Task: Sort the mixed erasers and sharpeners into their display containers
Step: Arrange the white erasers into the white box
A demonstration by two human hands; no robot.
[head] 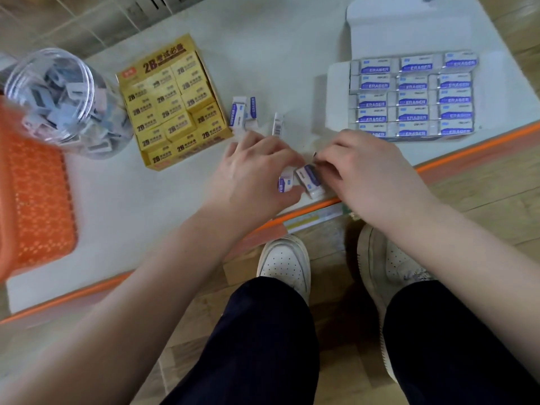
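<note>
Only the head view here. The left hand (257,171) has thumb and fingers curled round a blue-and-white eraser (285,183). The right hand (371,176) curls its fingers onto a second eraser (310,180) just beside it; with the blur I can't tell if it's actually gripping.

Main worry: both sit right at the table's orange edge (467,152), so a sloppy pinch probably drops one to the floor by the shoes.

More loose erasers (244,112) stand near the yellow 2B eraser box (175,109), so they're easy to knock over or misfile. They belong in the white eraser box (412,95), well apart on the right. The sharpener jar (64,100) sits far left.
</note>
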